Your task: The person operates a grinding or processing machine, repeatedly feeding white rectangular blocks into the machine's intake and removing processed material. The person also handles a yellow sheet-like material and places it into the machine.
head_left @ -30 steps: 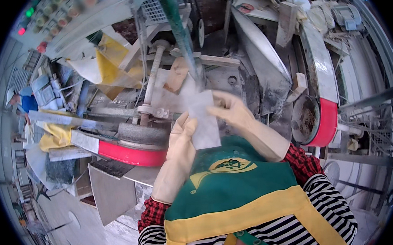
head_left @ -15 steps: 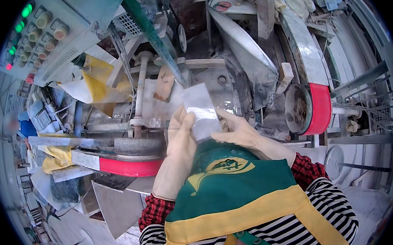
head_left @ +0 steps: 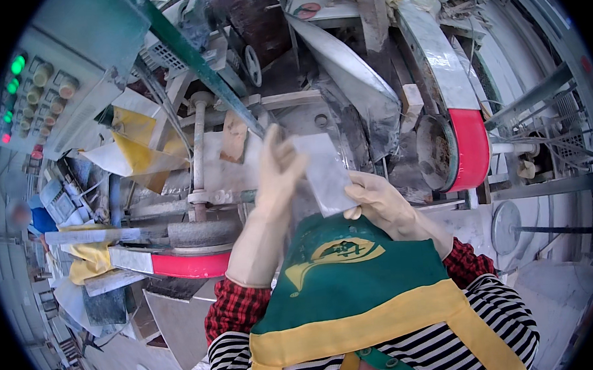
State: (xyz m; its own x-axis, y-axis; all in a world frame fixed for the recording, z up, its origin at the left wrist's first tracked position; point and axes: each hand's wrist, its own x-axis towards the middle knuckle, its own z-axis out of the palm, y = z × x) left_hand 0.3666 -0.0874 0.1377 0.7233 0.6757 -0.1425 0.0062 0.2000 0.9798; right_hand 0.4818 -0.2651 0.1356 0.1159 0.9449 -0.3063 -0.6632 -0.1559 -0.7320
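A pale rectangular tile (head_left: pixel 325 174) with a smooth white face is tilted in front of my green apron (head_left: pixel 358 277). My right hand (head_left: pixel 380 198), in a cream rubber glove, pinches its lower right edge between thumb and fingers. My left hand (head_left: pixel 280 164), gloved alike, is raised just left of the tile. Its fingers point up and its thumb stands apart, though motion blurs them; nothing shows in it. I cannot tell whether the left thumb touches the tile's edge.
Belt machines with red-banded belts stand at left (head_left: pixel 191 265) and right (head_left: pixel 471 149). A green metal bar (head_left: pixel 195 61) slants down close to my left hand. A control panel (head_left: pixel 45 85) with lit buttons is at upper left. Boards (head_left: pixel 175 324) lean at lower left.
My left hand has come off the tile and moved up and left. The tile, held in my right hand, has shifted slightly right and tilted.
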